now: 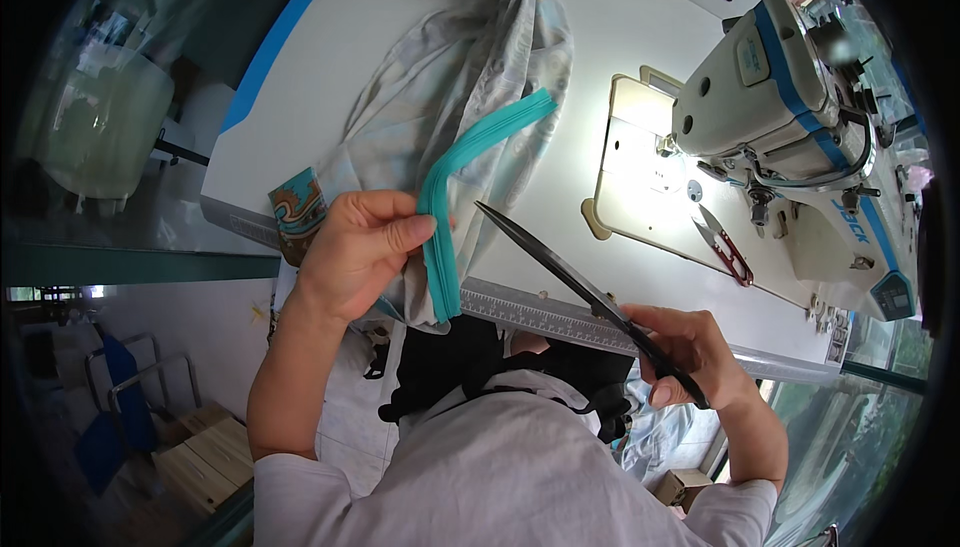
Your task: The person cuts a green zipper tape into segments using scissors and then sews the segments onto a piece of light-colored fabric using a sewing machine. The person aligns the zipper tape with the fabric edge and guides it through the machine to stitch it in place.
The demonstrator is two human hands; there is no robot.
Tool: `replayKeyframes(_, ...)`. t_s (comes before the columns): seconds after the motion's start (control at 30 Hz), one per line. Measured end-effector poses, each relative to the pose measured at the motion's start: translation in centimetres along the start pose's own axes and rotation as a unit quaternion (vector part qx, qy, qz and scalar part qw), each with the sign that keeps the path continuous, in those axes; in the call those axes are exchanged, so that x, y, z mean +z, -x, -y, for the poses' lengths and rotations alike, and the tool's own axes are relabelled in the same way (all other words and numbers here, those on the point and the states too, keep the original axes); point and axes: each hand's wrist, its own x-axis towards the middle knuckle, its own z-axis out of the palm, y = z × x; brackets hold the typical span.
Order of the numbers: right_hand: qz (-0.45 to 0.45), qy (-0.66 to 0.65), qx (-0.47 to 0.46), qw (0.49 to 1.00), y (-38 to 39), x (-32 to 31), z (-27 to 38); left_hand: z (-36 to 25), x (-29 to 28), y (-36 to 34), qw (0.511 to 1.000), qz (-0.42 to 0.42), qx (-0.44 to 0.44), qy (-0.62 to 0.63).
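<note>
White table (322, 77) | left fingers (407, 234) pinch teal strip (490, 132) | right fingers (680, 323) closed round scissors (552, 263)

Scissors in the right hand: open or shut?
Shut, or very nearly: the black scissors in the right hand show blades lying together, tapering to one tip, no clear gap.

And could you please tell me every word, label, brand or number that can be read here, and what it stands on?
I won't copy out wording or brands, but here is where it stands:
Sewing machine: dark lettering on the white body beside a blue stripe; badge on its head.
Ruler strip along the table edge: scale numbers too small to read.
Small dark panel: too small to read.
Teal zipper, black scissors: no lettering I can make out.
</note>
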Motion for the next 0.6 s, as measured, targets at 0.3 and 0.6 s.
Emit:
replayKeyframes(0.3, 0.001, 0.045, -0.007, 0.999, 1.0, -0.8, 0.0, 0.0, 0.6, -0.4, 0.999, 0.031, 0.005, -0.007)
replayKeyframes(0.6, -0.005, 0.008, 0.014, 1.0, 1.3, -0.6, -0.3, 0.3, 0.6, 0.2, 0.999, 0.019, 0.021, -0.022)
